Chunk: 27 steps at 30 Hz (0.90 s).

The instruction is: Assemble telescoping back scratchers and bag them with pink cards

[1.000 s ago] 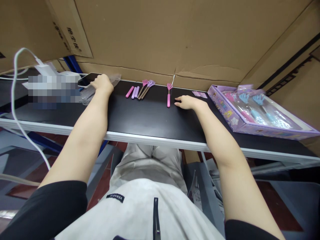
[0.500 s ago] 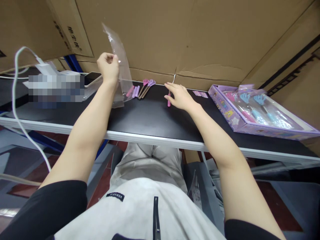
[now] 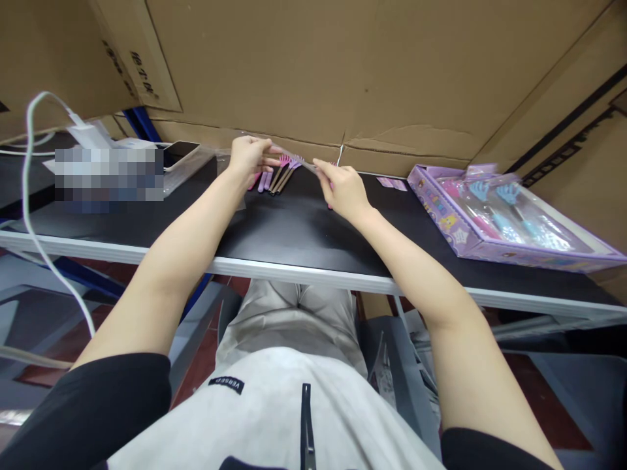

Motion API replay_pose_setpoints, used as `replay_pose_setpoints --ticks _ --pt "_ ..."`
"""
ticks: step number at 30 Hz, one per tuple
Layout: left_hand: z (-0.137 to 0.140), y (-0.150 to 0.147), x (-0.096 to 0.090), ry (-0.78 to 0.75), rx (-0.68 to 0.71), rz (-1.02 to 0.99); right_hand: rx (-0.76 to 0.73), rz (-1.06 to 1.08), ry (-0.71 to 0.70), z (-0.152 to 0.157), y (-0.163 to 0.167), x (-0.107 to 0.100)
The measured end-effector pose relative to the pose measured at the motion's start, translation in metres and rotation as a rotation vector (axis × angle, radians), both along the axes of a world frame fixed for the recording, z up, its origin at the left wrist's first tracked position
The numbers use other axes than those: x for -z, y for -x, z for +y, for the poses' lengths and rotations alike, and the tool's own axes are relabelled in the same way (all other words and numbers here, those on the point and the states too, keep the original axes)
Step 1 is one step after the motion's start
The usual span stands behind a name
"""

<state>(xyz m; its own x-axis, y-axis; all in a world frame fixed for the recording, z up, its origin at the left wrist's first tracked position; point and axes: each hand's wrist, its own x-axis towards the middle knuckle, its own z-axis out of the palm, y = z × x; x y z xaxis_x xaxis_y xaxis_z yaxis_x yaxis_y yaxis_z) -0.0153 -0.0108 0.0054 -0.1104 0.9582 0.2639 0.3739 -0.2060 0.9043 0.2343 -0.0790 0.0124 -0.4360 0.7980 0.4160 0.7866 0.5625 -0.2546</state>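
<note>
My left hand point(image 3: 249, 160) pinches one end of a clear plastic bag point(image 3: 296, 157), held in the air above the black tabletop. The thumb and fingers of my right hand point(image 3: 344, 188) are closed on its other end, so it spans the gap between them almost edge-on. Behind it lie two telescopic back scratchers with claw heads, a pink one point(image 3: 277, 176) and a purple one point(image 3: 288, 177), metal shafts toward me. Beside them are lilac handle sleeves point(image 3: 265, 181) and a pink one, partly covered by my left hand. Another pink-handled piece is mostly hidden beneath my right hand.
A purple display box point(image 3: 453, 225) at the right holds bagged pink and blue back scratchers. Small pink cards point(image 3: 392, 184) lie left of it. To the left are a phone point(image 3: 181, 155), a white charger point(image 3: 93, 135) with cable, and more clear plastic. Cardboard walls the back.
My left hand has come down and right, lowering the bag from upright to nearly flat. My right hand has left the pink-handled piece on the table and taken the bag's other end.
</note>
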Motion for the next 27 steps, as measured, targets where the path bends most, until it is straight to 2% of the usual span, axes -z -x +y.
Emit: replay_pose_setpoints --ticks 3,6,8,11,14,17,19,21,23,27 --pt "-0.003 0.009 -0.004 0.075 -0.086 0.091 0.086 0.243 0.163 0.007 -0.003 -0.001" --pt "-0.012 0.021 -0.010 0.135 -0.246 0.461 0.133 0.545 0.333 0.016 -0.007 -0.002" --pt "-0.019 0.028 -0.013 0.245 -0.308 0.713 0.158 0.699 0.434 0.021 -0.009 -0.002" --pt "-0.030 0.035 -0.016 0.435 -0.319 0.886 0.188 0.833 0.529 0.025 -0.014 -0.003" --pt "-0.035 0.040 -0.016 0.524 -0.321 0.906 0.188 0.873 0.575 0.027 -0.017 -0.003" --pt "-0.027 0.053 -0.010 0.567 -0.371 0.892 0.180 0.890 0.602 0.030 -0.019 -0.002" --pt "-0.016 0.066 -0.001 0.498 -0.384 0.806 0.168 0.900 0.611 0.031 -0.019 -0.001" --pt "-0.003 0.078 0.009 0.351 -0.355 0.710 0.154 0.900 0.618 0.031 -0.019 0.000" --pt "0.005 0.086 0.014 0.308 -0.356 0.684 0.136 0.894 0.628 0.031 -0.020 0.000" --pt "-0.005 0.076 0.007 0.471 -0.428 0.836 0.106 0.930 0.651 0.030 -0.020 -0.001"
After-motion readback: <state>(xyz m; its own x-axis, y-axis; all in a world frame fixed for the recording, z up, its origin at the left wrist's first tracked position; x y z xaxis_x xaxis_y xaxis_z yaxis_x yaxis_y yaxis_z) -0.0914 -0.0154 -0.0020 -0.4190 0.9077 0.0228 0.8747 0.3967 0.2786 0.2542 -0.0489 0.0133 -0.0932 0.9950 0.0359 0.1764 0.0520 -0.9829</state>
